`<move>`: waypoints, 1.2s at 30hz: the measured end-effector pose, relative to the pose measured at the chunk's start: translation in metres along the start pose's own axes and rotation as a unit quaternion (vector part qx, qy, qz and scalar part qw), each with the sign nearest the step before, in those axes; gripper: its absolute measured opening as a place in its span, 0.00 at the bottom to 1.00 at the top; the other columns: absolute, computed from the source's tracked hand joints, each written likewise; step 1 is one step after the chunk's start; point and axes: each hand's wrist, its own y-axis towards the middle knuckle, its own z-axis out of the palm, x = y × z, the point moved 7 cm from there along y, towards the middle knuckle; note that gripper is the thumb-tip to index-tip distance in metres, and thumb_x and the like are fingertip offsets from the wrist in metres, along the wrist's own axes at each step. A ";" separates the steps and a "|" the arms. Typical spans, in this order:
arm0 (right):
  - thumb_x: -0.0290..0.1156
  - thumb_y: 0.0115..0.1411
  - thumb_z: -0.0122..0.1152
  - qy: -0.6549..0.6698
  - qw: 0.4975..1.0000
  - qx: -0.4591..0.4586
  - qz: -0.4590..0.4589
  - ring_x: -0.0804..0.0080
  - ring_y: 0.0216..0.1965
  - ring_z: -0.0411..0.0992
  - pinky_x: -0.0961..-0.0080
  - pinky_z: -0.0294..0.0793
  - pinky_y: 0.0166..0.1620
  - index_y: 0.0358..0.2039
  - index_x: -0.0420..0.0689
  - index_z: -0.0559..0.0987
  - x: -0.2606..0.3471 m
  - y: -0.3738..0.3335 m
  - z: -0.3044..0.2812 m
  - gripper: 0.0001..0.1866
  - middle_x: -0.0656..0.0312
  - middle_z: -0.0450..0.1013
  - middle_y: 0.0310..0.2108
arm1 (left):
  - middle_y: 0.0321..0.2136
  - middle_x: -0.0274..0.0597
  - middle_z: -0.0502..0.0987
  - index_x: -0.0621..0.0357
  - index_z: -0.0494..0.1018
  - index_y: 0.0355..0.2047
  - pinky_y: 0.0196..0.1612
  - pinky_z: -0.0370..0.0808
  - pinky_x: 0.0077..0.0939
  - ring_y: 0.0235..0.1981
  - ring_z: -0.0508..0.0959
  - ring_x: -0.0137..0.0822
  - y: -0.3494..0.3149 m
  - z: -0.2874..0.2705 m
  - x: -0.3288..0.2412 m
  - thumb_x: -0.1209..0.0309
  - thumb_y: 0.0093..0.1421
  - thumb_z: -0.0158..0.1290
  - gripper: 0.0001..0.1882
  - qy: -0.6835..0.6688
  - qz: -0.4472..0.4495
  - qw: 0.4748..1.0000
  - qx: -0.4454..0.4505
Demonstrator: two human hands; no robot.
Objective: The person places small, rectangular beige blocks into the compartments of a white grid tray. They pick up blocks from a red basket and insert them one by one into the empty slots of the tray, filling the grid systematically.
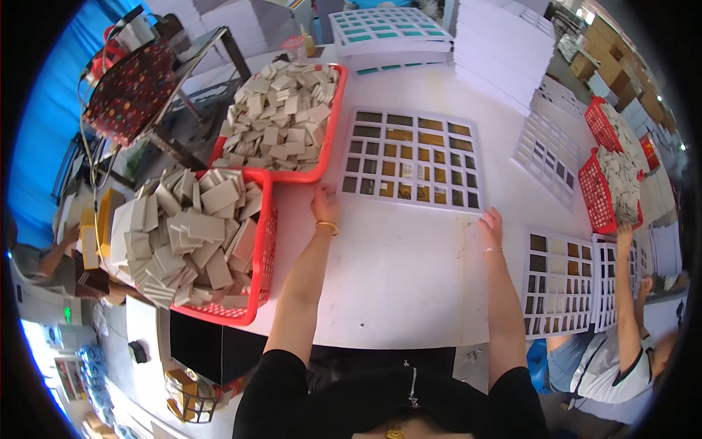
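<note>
A white grid tray (401, 205) lies on the white table in front of me, its windows showing dark grey, brown and yellowish panels. My left hand (325, 205), with a gold-coloured bangle at the wrist, is closed at the tray's near left corner. At the near right corner, my right hand (491, 227) has its thumb and fingers around the edge. Both forearms reach in from below. Left of my left hand stand two red plastic baskets heaped with pale flat tiles: a near basket (265, 252) and a far basket (338, 110).
Stacked white sheets (504, 55) rise at the far right, beside a grid-tray stack (391, 33) with green windows. More grid trays (559, 285) lie right, where another person's arm (625, 293) reaches toward a red basket (596, 183). A patterned bag (131, 91) sits left.
</note>
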 end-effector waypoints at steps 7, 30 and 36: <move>0.38 0.58 0.59 -0.084 0.984 -0.100 0.122 0.84 0.21 0.65 0.85 0.63 0.23 0.39 0.41 0.76 -0.016 -0.127 -0.115 0.14 0.68 0.71 0.24 | 0.37 0.47 0.77 0.60 0.62 0.44 0.44 0.72 0.39 0.41 0.76 0.49 -0.177 -0.072 -0.051 0.78 0.48 0.51 0.21 0.092 0.022 0.995 0.036; 0.31 0.57 0.60 -0.272 0.960 0.043 0.049 0.83 0.19 0.66 0.83 0.66 0.24 0.36 0.41 0.76 0.093 -0.239 -0.104 0.09 0.68 0.68 0.17 | 0.52 0.48 0.68 0.52 0.61 0.55 0.54 0.65 0.44 0.50 0.70 0.54 -0.077 -0.261 -0.208 0.57 0.45 0.62 0.38 0.525 0.119 0.809 0.236; 0.29 0.56 0.60 -0.246 0.966 0.069 0.027 0.83 0.20 0.66 0.84 0.67 0.25 0.36 0.41 0.76 0.094 -0.242 -0.076 0.08 0.68 0.69 0.18 | 0.47 0.48 0.72 0.50 0.62 0.54 0.47 0.71 0.44 0.48 0.73 0.51 -0.077 -0.246 -0.148 0.63 0.49 0.58 0.31 0.578 0.050 0.763 0.284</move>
